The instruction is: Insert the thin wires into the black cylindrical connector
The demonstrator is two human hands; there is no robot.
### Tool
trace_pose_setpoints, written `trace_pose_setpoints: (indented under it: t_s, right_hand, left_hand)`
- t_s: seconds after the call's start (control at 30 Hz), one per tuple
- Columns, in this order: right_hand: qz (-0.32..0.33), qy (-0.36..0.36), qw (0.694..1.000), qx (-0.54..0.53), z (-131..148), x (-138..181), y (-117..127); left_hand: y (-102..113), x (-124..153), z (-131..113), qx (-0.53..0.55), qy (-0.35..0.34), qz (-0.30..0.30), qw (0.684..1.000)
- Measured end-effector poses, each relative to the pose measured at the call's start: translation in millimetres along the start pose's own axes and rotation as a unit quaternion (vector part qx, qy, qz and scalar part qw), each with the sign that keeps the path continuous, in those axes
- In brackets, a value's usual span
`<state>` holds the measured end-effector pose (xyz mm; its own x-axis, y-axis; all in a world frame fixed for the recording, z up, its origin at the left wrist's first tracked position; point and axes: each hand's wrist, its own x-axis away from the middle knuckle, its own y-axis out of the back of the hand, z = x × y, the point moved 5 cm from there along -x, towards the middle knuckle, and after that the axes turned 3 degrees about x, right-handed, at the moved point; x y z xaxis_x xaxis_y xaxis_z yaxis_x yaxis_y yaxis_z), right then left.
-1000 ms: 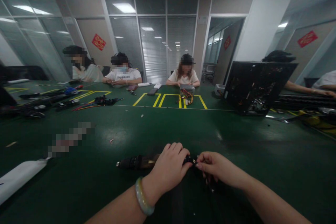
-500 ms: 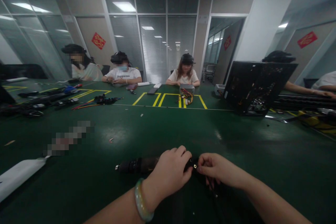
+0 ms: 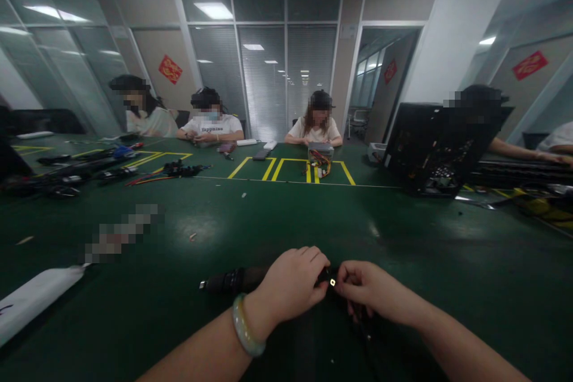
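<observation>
A dark, rod-shaped tool (image 3: pixel 233 280) lies on the green table (image 3: pixel 268 221) close in front of me, its left end sticking out past my hand. My left hand (image 3: pixel 293 285), a pale green bangle (image 3: pixel 245 325) on its wrist, is closed over the tool's right part. My right hand (image 3: pixel 367 289) pinches the tool's right tip, where a small bright metal piece (image 3: pixel 332 282) shows between the two hands. Dark cables run down from under my right hand.
A white flat object (image 3: pixel 36 298) lies at the left edge. An open black computer case (image 3: pixel 439 149) stands at the right. Cable bundles (image 3: pixel 89 170) lie at the far left, a small power supply box (image 3: pixel 319 158) at the far middle. Several people sit around the table.
Both hands stay closed on the tool in nearly the same place. The view has shifted slightly.
</observation>
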<state>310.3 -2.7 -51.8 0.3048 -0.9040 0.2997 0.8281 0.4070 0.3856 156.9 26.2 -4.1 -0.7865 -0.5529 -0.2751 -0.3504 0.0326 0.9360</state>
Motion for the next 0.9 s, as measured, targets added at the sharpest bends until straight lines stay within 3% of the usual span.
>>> trace_pose_setpoints:
  t_s: [0.13, 0.3, 0.5, 0.7, 0.9]
  right_hand:
    - [-0.032, -0.001, 0.999, -0.015, -5, -6, 3]
    - [-0.079, 0.018, 0.996, -0.042, -11, -12, 6]
    - [-0.071, 0.027, 0.994, -0.077, -7, -14, 4]
    - [-0.095, 0.028, 0.995, -0.026, -1, -7, 10]
    - [-0.149, 0.044, 0.987, 0.028, 1, -4, 15]
  left_hand:
    - [1, 0, -1, 0.007, 0.007, -0.028, 1.000]
    - [-3, 2, -3, 0.003, 0.083, -0.075, 0.994]
    - [-1, -3, 6, 0.019, 0.048, -0.065, 0.997]
    - [5, 0, 7, 0.023, 0.042, -0.061, 0.997]
    - [6, 5, 1, 0.030, 0.082, -0.095, 0.992]
